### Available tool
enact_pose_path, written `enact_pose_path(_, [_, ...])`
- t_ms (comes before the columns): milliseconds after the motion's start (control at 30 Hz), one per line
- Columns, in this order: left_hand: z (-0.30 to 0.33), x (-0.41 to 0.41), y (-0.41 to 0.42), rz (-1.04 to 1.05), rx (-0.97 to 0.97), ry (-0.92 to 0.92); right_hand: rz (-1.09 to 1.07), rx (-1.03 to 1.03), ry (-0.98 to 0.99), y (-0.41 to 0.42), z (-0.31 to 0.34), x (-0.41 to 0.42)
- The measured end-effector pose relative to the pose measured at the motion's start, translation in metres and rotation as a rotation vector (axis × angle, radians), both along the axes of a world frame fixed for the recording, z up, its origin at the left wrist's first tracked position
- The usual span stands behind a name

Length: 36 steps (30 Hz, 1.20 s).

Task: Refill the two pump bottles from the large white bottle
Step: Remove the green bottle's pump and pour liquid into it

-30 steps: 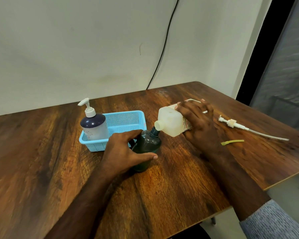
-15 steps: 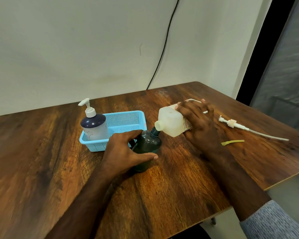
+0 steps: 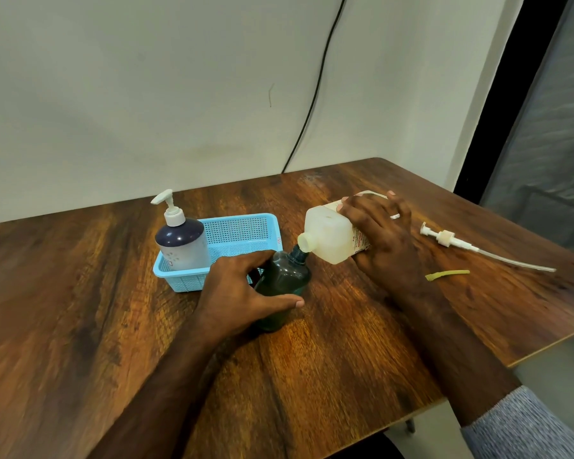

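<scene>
I find the left hand [image 3: 242, 293] wrapped round the dark green bottle [image 3: 284, 286], thumb along its near side and fingers curled behind it; I judge this grip is there to steady a light, narrow-necked bottle against tipping while liquid goes in. That bottle stands on the table [image 3: 328, 376] about midway between the left and right edges, just in front of the blue basket [image 3: 239, 233], its long axis upright with a slight lean and its open neck pointing up toward the far right. My right hand [image 3: 383, 240] grasps the large white bottle [image 3: 328, 238] from above, off the surface, its long axis near horizontal and tipped mouth-down to the left, the spout meeting the green neck. I cannot tell whether liquid is flowing. The removed pump [image 3: 451, 241] lies near the right edge, tube toward that edge, presumably set aside to clear the neck. The second pump bottle [image 3: 183, 243] stands upright in the basket's left end, pump on.
</scene>
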<state>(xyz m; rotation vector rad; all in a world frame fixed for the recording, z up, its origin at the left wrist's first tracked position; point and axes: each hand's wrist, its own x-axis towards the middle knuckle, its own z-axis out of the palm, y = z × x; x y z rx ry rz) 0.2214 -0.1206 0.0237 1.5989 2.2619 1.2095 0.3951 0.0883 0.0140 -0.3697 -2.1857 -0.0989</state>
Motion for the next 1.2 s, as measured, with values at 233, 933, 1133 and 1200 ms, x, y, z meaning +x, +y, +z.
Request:
enact_pose_path(233, [0.0004, 0.0004, 0.0002, 0.003, 0.001, 0.001, 0.006, 0.006, 0.006, -0.0008, 0.0003, 0.0001])
enact_pose_path(933, [-0.0022, -0.0016, 0.0011, 0.015, -0.006, 0.028, -0.004, 0.030, -0.002, 0.0004, 0.0004, 0.0004])
enact_pose_path(1133, [-0.0014, -0.0017, 0.0012, 0.011, -0.009, 0.015, -0.013, 0.030, -0.009, 0.0017, 0.0001, -0.0001])
enact_pose_path(1200, [-0.0015, -0.0016, 0.0010, 0.012, -0.010, 0.017, -0.016, 0.034, -0.006, 0.0020, -0.0005, 0.0000])
